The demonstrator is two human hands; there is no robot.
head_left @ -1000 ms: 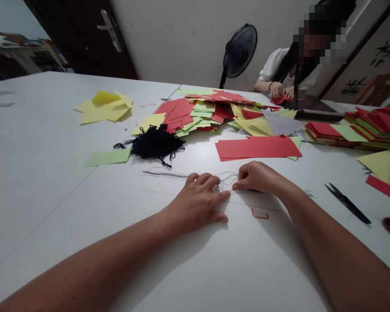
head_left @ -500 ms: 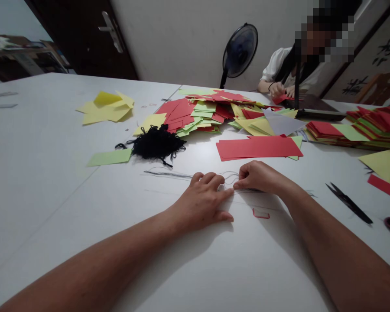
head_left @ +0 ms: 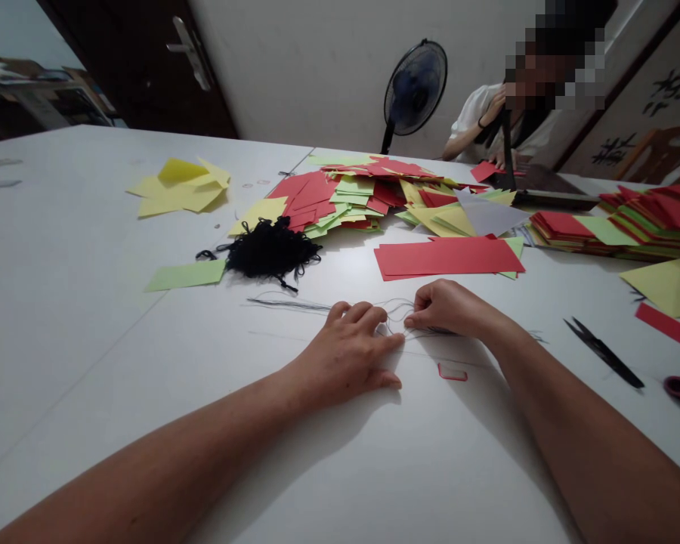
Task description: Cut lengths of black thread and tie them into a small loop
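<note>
Thin dark threads [head_left: 286, 304] lie in a loose bundle across the white table [head_left: 340, 468], with loops bending between my two hands. My left hand [head_left: 357, 347] rests on the bundle, its fingers spread and pressing on the threads. Just right of it, my right hand [head_left: 439, 310] is closed in a pinch on the threads, fingertips low to the tabletop. More strands run out under the right wrist. A heap of black looped cords [head_left: 272, 249] sits beyond my left hand. Below my right hand, a small red-edged mark or piece [head_left: 452, 372] shows on the table.
Black thread snips [head_left: 604, 351] lie at right. Red paper strips [head_left: 450, 258], a pile of coloured paper [head_left: 357, 193], paper stacks [head_left: 657, 215] and yellow sheets [head_left: 181, 189] cover the far side. Another person [head_left: 487, 128] sits at a paper cutter [head_left: 555, 198]. A fan [head_left: 416, 94] stands behind.
My hands stay nearly in place on the threads, the right fingertips slightly farther from the left index finger. The other person has raised one hand to the head. The view shifts slightly.
</note>
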